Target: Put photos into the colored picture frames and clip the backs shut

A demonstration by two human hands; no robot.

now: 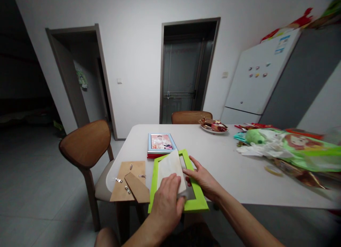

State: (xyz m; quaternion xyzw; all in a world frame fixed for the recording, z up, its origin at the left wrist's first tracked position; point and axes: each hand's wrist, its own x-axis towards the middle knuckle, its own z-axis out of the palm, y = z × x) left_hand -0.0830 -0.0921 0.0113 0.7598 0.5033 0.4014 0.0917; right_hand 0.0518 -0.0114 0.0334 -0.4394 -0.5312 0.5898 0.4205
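At the lower left of the frame, the board (119,169), with metal clips and a stand (137,186), lies on the table (218,151), apart from the green frame (195,205). That frame is at bottom centre, jutting past the table's near edge, with a white sheet (170,165) askew over its opening. The left hand (167,193) lies across the sheet, fingers bent together; whether it pinches or only presses cannot be told. Just above, a picture (161,142) rests on the table. Right of centre, the right hand (204,179) holds the green frame's right bar, thumb at the sheet's edge. The step in hand looks like handling the sheet within the opened frame; the next move seems to call for a steady right hand and careful control of the sheet's corners.
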